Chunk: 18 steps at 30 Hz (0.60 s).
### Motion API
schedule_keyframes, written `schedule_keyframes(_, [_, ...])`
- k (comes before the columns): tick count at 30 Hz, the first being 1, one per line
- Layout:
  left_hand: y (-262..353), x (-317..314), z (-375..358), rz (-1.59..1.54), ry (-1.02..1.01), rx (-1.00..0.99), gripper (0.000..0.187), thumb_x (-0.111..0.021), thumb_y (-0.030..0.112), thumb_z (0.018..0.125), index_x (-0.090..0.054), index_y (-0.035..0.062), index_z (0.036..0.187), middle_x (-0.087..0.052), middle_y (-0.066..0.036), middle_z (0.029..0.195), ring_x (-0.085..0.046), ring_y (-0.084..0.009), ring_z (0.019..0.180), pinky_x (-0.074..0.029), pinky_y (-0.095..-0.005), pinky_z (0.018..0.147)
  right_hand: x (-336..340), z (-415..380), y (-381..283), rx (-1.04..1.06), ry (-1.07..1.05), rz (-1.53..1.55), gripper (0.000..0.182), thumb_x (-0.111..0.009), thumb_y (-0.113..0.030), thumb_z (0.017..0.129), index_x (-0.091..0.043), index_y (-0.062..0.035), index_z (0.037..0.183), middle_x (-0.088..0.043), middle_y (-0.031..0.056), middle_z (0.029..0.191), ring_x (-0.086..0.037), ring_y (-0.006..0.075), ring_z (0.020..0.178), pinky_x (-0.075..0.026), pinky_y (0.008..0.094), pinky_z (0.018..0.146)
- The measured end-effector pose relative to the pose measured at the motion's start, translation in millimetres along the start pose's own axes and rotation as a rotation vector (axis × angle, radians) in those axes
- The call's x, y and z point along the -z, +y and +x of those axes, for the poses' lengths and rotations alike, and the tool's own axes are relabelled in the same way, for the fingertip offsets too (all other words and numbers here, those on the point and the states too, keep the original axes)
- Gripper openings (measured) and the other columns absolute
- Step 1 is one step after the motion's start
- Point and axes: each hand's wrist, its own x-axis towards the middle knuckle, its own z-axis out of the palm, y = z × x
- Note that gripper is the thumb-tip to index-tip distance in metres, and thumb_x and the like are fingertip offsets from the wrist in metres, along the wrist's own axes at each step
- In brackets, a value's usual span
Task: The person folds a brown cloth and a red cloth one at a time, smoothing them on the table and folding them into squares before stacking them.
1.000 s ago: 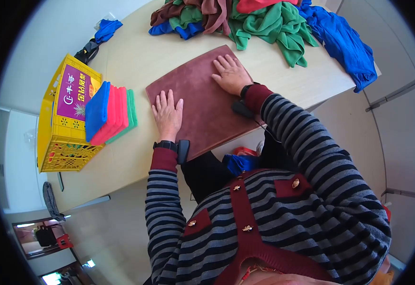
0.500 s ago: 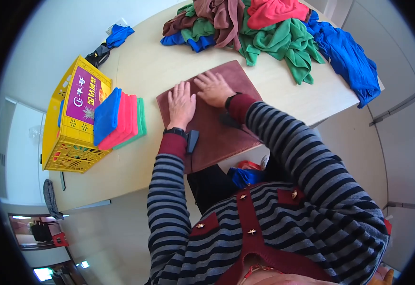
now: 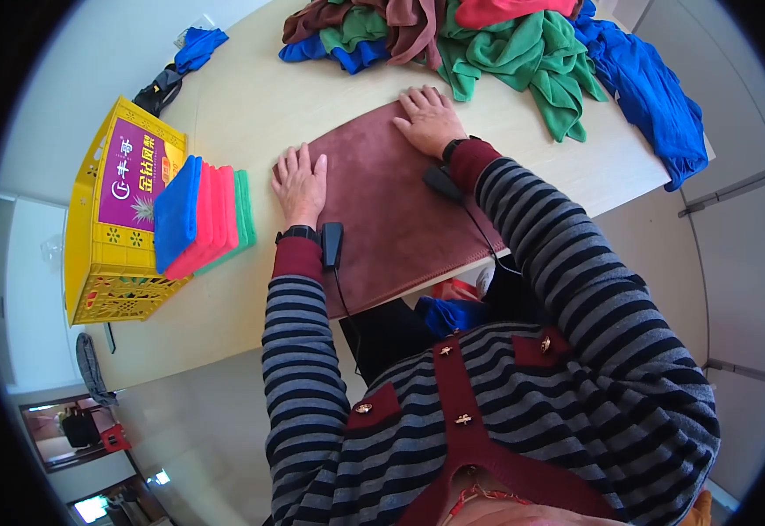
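A brown cloth (image 3: 382,202) lies spread flat on the table in front of me, its near edge at the table's front edge. My left hand (image 3: 300,186) rests palm down on its left side, fingers stretched out. Near the far right corner of the cloth, my right hand (image 3: 432,121) also lies flat with the fingers spread. Neither hand grips anything. Each wrist wears a dark band, with a small black device (image 3: 332,246) by the left one and another black device (image 3: 442,184) by the right, both trailing cables.
At the left stands a yellow crate (image 3: 120,272), with folded blue, red and green cloths (image 3: 216,210) against its side. A heap of crumpled green cloths (image 3: 523,61), with brown, red and blue ones, covers the far side. A blue cloth (image 3: 645,101) hangs over the right edge.
My hands have moved apart over the brown cloth, the left one to the left and the right one to the right and farther away. The cloth now looks smoother.
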Motion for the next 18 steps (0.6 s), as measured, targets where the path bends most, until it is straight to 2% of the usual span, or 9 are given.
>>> schedule_keyframes(4, [-14.9, 0.1, -9.3, -0.062, 0.059, 0.081, 0.064, -0.037, 0.053, 0.102, -0.036, 0.0136, 0.153, -0.034, -0.013, 0.159, -0.025, -0.0331, 0.149, -0.017, -0.0572, 0.120, -3.1, -6.7, 20.5, -0.112, -0.014, 0.095, 0.058, -0.042, -0.044, 0.101, -0.043, -0.0096, 0.148, -0.041, 0.0113, 0.154, -0.031, 0.0326, 0.146, -0.024, 0.0469, 0.119])
schedule_keyframes(8, [-32.2, 1.4, -19.7, -0.068, 0.033, 0.149, 0.067, -0.034, 0.055, 0.102, -0.031, 0.0143, 0.156, -0.029, -0.013, 0.162, -0.022, -0.0315, 0.151, -0.017, -0.0565, 0.119, -5.2, -20.4, 42.9, -0.112, 0.127, 0.001, 0.058, -0.043, -0.044, 0.100, -0.044, -0.0093, 0.146, -0.045, 0.0114, 0.150, -0.040, 0.0317, 0.138, -0.029, 0.0467, 0.115])
schedule_keyframes(11, [-43.5, 2.5, -32.1, -0.069, 0.058, 0.144, 0.066, -0.037, 0.052, 0.103, -0.033, 0.0115, 0.154, -0.030, -0.015, 0.161, -0.023, -0.0329, 0.150, -0.016, -0.0570, 0.120, 14.1, -36.8, 49.8, -0.145, -0.083, 0.018, 0.059, -0.044, -0.043, 0.100, -0.042, -0.0079, 0.148, -0.041, 0.0122, 0.153, -0.038, 0.0329, 0.141, -0.030, 0.0496, 0.115])
schedule_keyframes(12, [-45.5, 1.0, -39.2, -0.067, 0.062, 0.141, 0.065, -0.038, 0.051, 0.103, -0.034, 0.0101, 0.154, -0.031, -0.016, 0.160, -0.024, -0.0335, 0.150, -0.016, -0.0573, 0.120, 19.5, -44.4, 51.0, -0.143, -0.084, 0.016, 0.059, -0.044, -0.043, 0.100, -0.042, -0.0079, 0.148, -0.041, 0.0122, 0.153, -0.038, 0.0329, 0.141, -0.030, 0.0496, 0.115])
schedule_keyframes(16, [-40.3, 24.3, -81.4, 0.017, 0.064, 0.096, 0.066, -0.038, 0.050, 0.103, -0.034, 0.0090, 0.154, -0.030, -0.016, 0.161, -0.024, -0.0337, 0.150, -0.015, -0.0566, 0.120, 41.9, -77.4, 40.1, -0.184, -0.116, 0.046, 0.059, -0.047, -0.040, 0.099, -0.041, -0.0077, 0.148, -0.039, 0.0122, 0.155, -0.033, 0.0338, 0.145, -0.029, 0.0509, 0.116])
schedule_keyframes(18, [-17.9, 35.6, -107.5, 0.018, 0.055, 0.031, 0.066, -0.037, 0.050, 0.103, -0.033, 0.0101, 0.155, -0.029, -0.016, 0.161, -0.023, -0.0332, 0.150, -0.015, -0.0558, 0.120, 44.7, -104.5, 5.0, -0.050, 0.026, 0.014, 0.062, -0.050, -0.041, 0.099, -0.041, -0.0057, 0.149, -0.040, 0.0154, 0.154, -0.033, 0.0361, 0.145, -0.029, 0.0556, 0.115])
